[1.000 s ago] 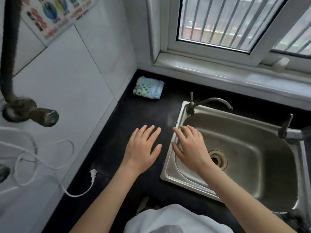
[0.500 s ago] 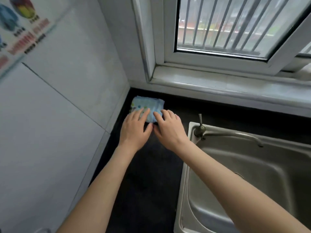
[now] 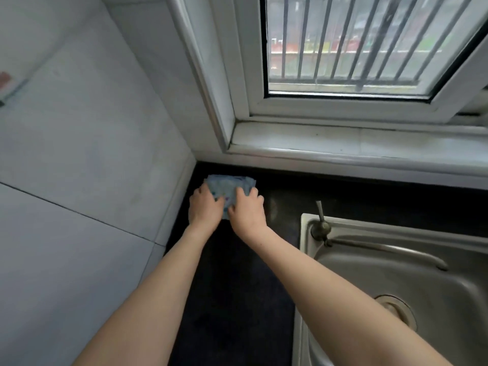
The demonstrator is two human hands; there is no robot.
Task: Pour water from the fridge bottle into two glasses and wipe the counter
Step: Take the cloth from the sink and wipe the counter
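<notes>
Writing is nowhere legible from where I watch: a sliver of a poster (image 3: 9, 87) shows at the left edge on the tiled wall (image 3: 87, 143), too blurred to read, and I see no brand or label on anything else. Half a second ago that poster showed coloured pictures and lines of text, though I could not read those either; the view has since swung right and up, so most of it is gone and more of the barred window (image 3: 351, 43) fills the top.

Both hands have closed on the folded blue cloth (image 3: 227, 187), which lies on the dark surface (image 3: 232, 286) in the back corner, just below the window sill (image 3: 356, 143) and close to the wall. My left hand (image 3: 204, 207) has its grip curled over the cloth's left side, and my right hand (image 3: 247, 210) grips its right side. Earlier the fingers lay flat on top of it; now they are bent round it and the cloth looks bunched between them.

To the right sit the steel sink (image 3: 396, 286) and its tap (image 3: 320, 228), which have come nearer the middle of the view than before
</notes>
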